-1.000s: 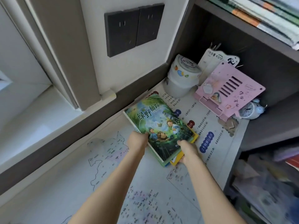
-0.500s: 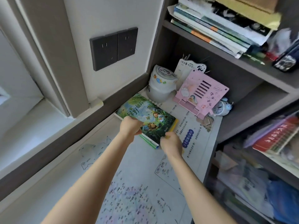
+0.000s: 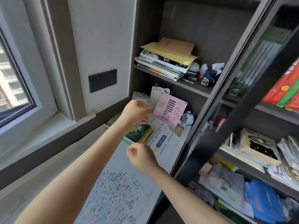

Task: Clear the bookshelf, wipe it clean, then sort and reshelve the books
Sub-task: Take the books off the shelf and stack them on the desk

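Holding nothing, the fingers [image 3: 132, 151] of the right hand [image 3: 142, 159] are curled into a loose fist above the counter [image 3: 40, 188]. Higher up, the left hand [image 3: 135, 113] is raised with its fingers [image 3: 145, 105] loosely bent and a gap between them, and nothing is visible in its grasp. Just below and between the hands, a small stack of books [image 3: 138, 134] with a green cover on top lies flat on the counter, on a printed sheet [image 3: 163, 141]. That stack looks like the only thing cleared so far, so the job seems to be barely begun. The open shelf [image 3: 191, 85] above carries a leaning pile of books and envelopes [image 3: 165, 62] with a clutter of small items [image 3: 208, 73] beside it. The compartments to the right are packed with red books [image 3: 284, 88], flat piles [image 3: 257, 147] and a blue bag [image 3: 265, 199]. All of that has yet to come off, and the wiping, sorting and reshelving lie beyond it; no cloth is in view. Under the shelf, a pink bookstand [image 3: 169, 109], a white jar [image 3: 140, 95] and a small clock [image 3: 188, 118] crowd the back of the counter, leaving less room for more books. A dark, blurred bar [image 3: 242, 110] crosses in front of the right-hand compartments and may hinder reaching them. A wall switch [image 3: 102, 80] and a window [image 3: 14, 88] are to the left.
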{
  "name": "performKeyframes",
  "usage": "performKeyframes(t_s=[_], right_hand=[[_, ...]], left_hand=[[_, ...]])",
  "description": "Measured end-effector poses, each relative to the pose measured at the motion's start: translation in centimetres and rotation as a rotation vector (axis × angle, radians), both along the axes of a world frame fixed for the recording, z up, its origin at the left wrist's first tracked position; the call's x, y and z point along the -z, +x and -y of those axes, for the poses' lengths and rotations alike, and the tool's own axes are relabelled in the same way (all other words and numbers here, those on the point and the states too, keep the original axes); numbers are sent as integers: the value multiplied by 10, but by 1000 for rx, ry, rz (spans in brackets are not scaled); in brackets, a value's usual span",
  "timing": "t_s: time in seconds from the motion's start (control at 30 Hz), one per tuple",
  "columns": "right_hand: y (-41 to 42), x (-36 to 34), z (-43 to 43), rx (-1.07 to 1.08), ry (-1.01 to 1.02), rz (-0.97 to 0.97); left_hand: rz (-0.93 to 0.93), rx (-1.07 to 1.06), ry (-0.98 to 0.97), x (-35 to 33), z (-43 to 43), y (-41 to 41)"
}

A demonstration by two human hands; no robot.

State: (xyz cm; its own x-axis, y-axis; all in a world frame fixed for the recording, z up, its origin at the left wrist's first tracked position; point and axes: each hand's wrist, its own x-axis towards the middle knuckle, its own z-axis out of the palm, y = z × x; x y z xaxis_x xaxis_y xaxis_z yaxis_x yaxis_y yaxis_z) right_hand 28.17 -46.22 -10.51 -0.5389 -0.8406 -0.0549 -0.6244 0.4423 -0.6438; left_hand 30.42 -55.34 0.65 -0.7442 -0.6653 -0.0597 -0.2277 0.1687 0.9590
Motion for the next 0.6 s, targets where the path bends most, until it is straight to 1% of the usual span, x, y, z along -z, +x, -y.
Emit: performKeyframes(t_s=[0.07, 0.13, 0.2, 0.3, 0.43, 0.5, 0.6], right_hand=[[13, -18, -38, -91, -43, 3], [25, -37, -72, -161, -64, 6], [31, -57, -124, -209, -102, 9], [28, -83, -195, -248, -203, -7], [5, -117, -272, -143, -381, 31], [-11, -133, -300, -66, -431, -1], [-48, -160, -350, 90, -517, -61]], left_hand=[[8, -37, -87, -9, -36, 19], [51, -75, -184, -17, -64, 41], [99, -105, -297, -28, -107, 65], [143, -123, -526, -51, -174, 89], [93, -17, -716, -79, -256, 94], [53, 35, -766, -89, -281, 83], [-37, 82, -787, -110, -314, 47]])
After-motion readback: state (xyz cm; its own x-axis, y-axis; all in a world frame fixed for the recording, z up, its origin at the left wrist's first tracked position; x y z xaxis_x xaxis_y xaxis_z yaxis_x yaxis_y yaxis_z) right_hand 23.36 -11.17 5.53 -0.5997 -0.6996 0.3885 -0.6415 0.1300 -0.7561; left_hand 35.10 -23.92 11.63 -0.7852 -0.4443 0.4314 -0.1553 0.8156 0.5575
